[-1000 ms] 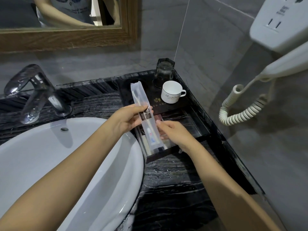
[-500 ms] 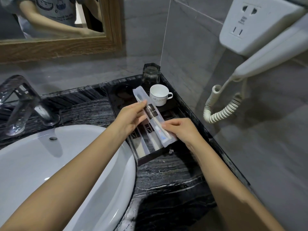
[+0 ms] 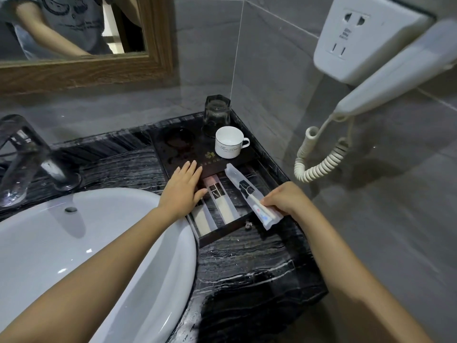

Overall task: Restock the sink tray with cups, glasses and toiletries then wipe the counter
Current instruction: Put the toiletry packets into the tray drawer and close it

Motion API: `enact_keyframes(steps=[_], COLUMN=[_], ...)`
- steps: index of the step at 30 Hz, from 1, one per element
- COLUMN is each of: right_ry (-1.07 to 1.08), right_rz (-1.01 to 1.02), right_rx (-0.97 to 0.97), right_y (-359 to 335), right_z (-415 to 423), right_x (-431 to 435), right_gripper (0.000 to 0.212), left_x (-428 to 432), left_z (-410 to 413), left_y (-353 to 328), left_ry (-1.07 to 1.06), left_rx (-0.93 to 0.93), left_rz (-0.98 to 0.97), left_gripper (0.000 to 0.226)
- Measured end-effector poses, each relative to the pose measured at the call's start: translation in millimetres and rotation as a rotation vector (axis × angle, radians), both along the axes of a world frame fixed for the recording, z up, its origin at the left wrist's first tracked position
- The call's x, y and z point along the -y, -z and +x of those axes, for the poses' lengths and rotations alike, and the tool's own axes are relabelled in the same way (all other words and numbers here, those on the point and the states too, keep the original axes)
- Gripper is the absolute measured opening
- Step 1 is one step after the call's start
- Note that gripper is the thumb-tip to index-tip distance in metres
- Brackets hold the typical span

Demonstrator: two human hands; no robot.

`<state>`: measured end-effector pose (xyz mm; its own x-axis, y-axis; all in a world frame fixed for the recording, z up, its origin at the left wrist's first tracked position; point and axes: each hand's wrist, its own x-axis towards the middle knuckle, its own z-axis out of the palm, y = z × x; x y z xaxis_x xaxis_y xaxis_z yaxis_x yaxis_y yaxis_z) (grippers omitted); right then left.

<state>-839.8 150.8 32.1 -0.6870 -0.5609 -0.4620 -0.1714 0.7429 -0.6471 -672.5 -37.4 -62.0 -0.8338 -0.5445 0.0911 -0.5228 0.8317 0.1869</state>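
Here we see the right hand's [image 3: 284, 199] fingers [image 3: 268, 202] pinched on the near end of a toothbrush pack [image 3: 249, 194], which slants over the right part of the tray [image 3: 223, 235]. The left hand [image 3: 182, 190] lies flat, fingers spread, holding nothing, on the tray's left edge. Two packets [image 3: 220, 203] lie in the tray's slots; behind stand a cup [image 3: 228, 142] and a glass [image 3: 217, 114] on the dark table [image 3: 247, 268].
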Motion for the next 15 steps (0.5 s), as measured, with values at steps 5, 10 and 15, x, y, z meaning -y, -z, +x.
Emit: enact_keyframes(steps=[5, 10, 15], right_ry=[-0.033, -0.008, 0.070], right_rz=[0.046, -0.013, -0.045], right_rx=[-0.016, 0.053, 0.129], right_y=[1.8, 6.9, 10.3], right_z=[-4.7, -0.7, -3.6], right_x=[-2.1, -14.0, 10.6], right_gripper=[0.029, 0.011, 0.021], left_x=[2.3, 1.1, 0.7], left_z=[0.9, 1.9, 1.5], left_y=[2.3, 5.2, 6.6], left_ry=[0.023, 0.023, 0.017], left_rx=[0.031, 0.008, -0.015], left_rz=[-0.001, -0.022, -0.022], left_gripper=[0.069, 0.071, 0.072])
